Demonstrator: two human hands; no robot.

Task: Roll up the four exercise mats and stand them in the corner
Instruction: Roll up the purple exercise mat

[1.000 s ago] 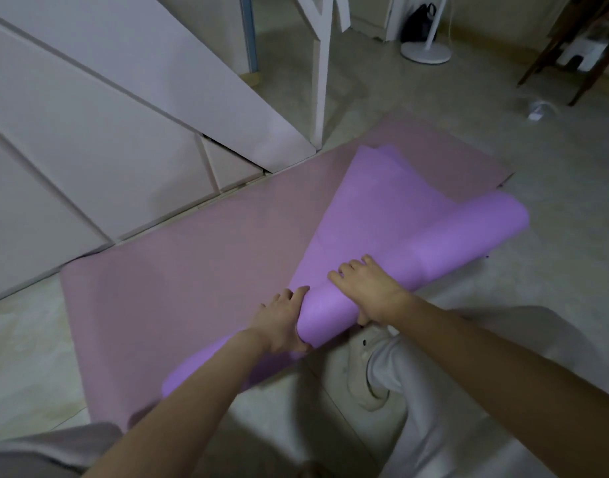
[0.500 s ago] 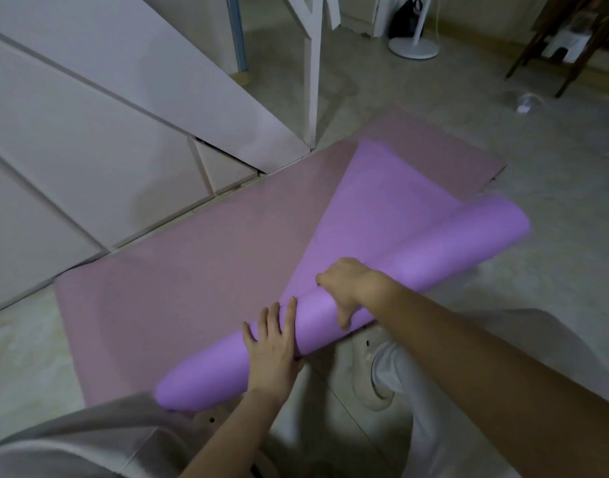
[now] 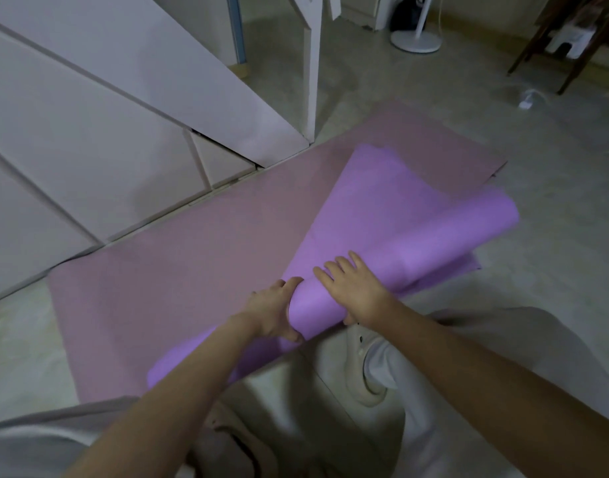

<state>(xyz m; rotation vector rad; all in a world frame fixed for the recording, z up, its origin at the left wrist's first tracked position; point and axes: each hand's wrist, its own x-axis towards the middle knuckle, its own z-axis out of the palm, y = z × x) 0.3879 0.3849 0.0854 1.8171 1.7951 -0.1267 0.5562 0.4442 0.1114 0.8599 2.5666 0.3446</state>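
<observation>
A bright purple mat [image 3: 392, 215] lies partly rolled across a dusty pink mat [image 3: 193, 257] spread flat on the floor. Its rolled part runs diagonally from lower left to upper right, and a loose flap fans away toward the far end. My left hand [image 3: 274, 310] grips the roll from its left side, fingers curled over the top and thumb underneath. On top of the roll, just to the right, my right hand [image 3: 353, 288] presses with its fingers spread straight.
White panelled cabinet fronts [image 3: 89, 132] border the pink mat on the left. A white post [image 3: 311, 74] stands behind the mats, with a fan base [image 3: 415, 41] and wooden chair legs [image 3: 572, 53] farther back. My shoe [image 3: 363, 367] sits right below the roll.
My left hand went from lying flat on the roll to gripping it. My right hand uncurled and now presses flat on top. The roll turned further.
</observation>
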